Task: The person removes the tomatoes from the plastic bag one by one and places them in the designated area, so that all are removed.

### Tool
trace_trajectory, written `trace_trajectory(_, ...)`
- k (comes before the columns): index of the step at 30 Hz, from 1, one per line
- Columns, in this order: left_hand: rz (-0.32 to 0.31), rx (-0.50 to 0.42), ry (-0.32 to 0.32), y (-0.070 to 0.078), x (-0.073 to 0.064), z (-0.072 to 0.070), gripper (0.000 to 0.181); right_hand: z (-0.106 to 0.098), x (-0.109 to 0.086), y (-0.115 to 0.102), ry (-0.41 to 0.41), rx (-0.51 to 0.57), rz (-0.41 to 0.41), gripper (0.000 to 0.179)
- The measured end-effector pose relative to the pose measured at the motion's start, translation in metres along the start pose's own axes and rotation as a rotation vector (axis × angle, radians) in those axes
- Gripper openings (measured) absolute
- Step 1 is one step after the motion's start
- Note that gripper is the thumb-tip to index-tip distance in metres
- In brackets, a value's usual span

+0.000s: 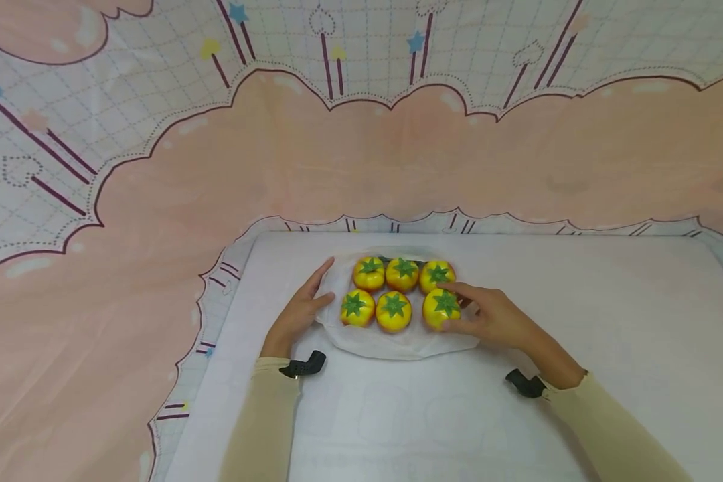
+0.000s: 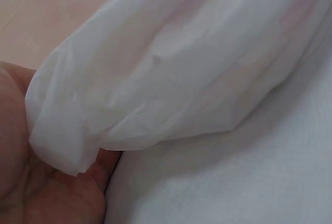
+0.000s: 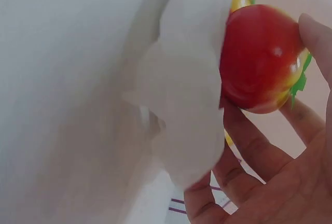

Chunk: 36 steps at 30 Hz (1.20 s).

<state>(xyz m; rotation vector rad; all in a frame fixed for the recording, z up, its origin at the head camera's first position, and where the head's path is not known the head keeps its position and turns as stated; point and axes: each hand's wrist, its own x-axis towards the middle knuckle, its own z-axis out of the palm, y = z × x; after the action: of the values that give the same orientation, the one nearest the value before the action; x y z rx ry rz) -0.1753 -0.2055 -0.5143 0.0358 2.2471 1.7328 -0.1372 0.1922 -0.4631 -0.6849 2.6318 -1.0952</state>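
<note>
Near the far edge of the white surface (image 1: 397,408), a thin, crinkled white bag (image 1: 391,345) carries six glossy, round yellow-and-red fruits (image 1: 394,314). My right hand (image 1: 494,316) pinches the near-right one; my left hand (image 1: 298,311), fingers straight, thumb apart, touches the bag's left side.

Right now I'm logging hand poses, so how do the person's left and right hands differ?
The left hand touches the left side of the white wrapper, while the right hand is at its right side. The left hand's fingers look extended; the right hand's fingers curve around the front-right yellow-topped fruit. Both hands emerge from beige sleeves, with black wrist devices.
</note>
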Motion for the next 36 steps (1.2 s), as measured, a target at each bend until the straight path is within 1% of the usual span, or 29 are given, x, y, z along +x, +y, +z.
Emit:
trace_trajectory(5, 0.014, -0.010, -0.003, 0.000, 0.000, 0.001, 0.071, -0.009, -0.006, 0.002, 0.002, -0.001, 0.026, 0.071)
trace_trajectory(11, 0.025, -0.003, -0.005, -0.001, 0.000, 0.000, 0.070, -0.019, -0.009, 0.003, 0.045, -0.015, -0.004, 0.071)
trace_trajectory(18, 0.019, 0.010, 0.003, 0.000, -0.001, 0.000, 0.070, -0.028, -0.013, 0.005, 0.064, -0.024, 0.012, 0.070)
trace_trajectory(23, 0.035, 0.023, 0.003, 0.002, -0.003, 0.000, 0.070, -0.032, -0.015, 0.008, 0.062, -0.028, 0.026, 0.071)
trace_trajectory(29, 0.053, 0.001, -0.011, 0.002, -0.004, 0.000, 0.069, -0.033, -0.016, 0.012, 0.073, -0.044, 0.030, 0.072)
trace_trajectory(36, 0.040, 0.020, -0.002, -0.002, -0.004, 0.002, 0.069, -0.034, -0.021, 0.016, 0.098, -0.045, 0.033, 0.070)
